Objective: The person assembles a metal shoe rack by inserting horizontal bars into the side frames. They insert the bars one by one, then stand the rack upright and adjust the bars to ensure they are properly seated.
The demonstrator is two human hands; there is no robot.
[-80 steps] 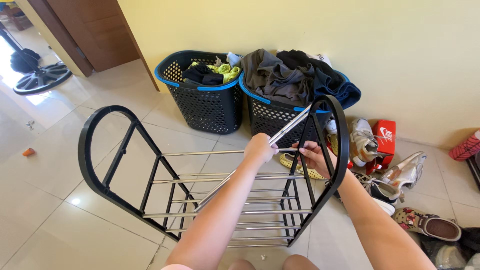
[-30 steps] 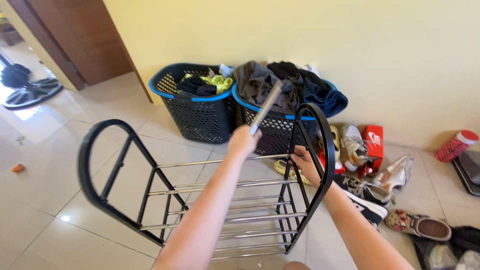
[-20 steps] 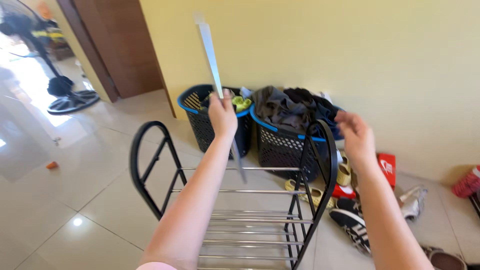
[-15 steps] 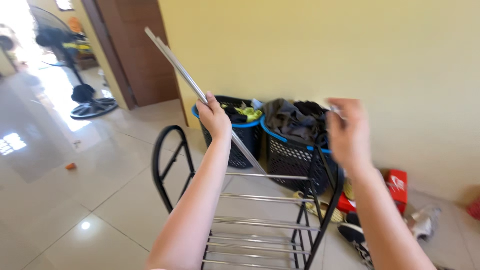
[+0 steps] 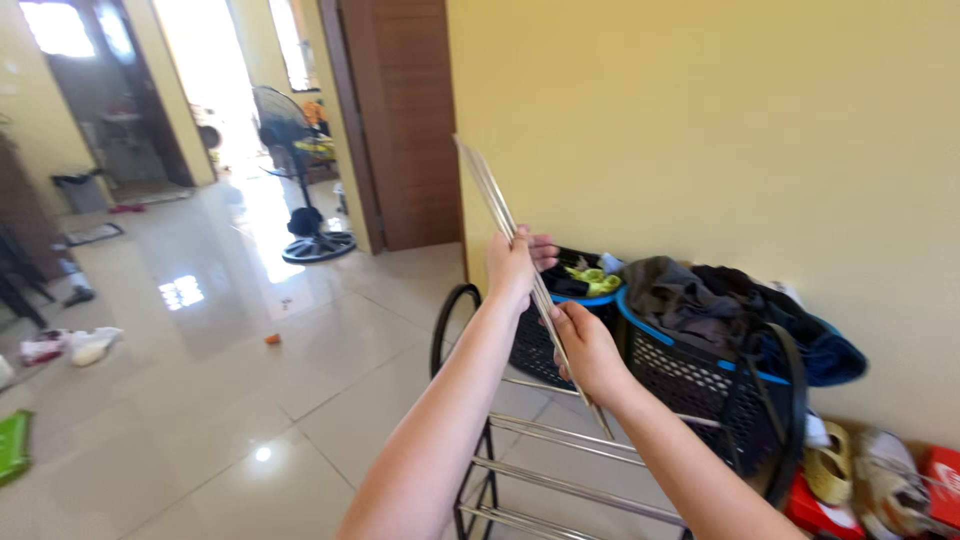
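Observation:
Both my hands grip a pair of thin silver metal rods [image 5: 492, 198] held up at a slant in front of me. My left hand [image 5: 514, 265] wraps the rods higher up. My right hand [image 5: 583, 347] holds them lower down, and their bottom ends poke out below it near the rack. Beneath my arms stands a black shoe rack [image 5: 790, 420] with arched end frames and several silver crossbars.
Two dark laundry baskets with blue rims [image 5: 690, 365] full of clothes stand against the yellow wall. Shoes and a red box [image 5: 940, 475] lie at the lower right. A standing fan [image 5: 300, 170] is by the brown door. Small items lie on the glossy tile floor at left.
My left hand lifted a rod off the rack and swung it upright. My right hand left the rack frame and took hold of the rods too. My view turned left toward the doorway.

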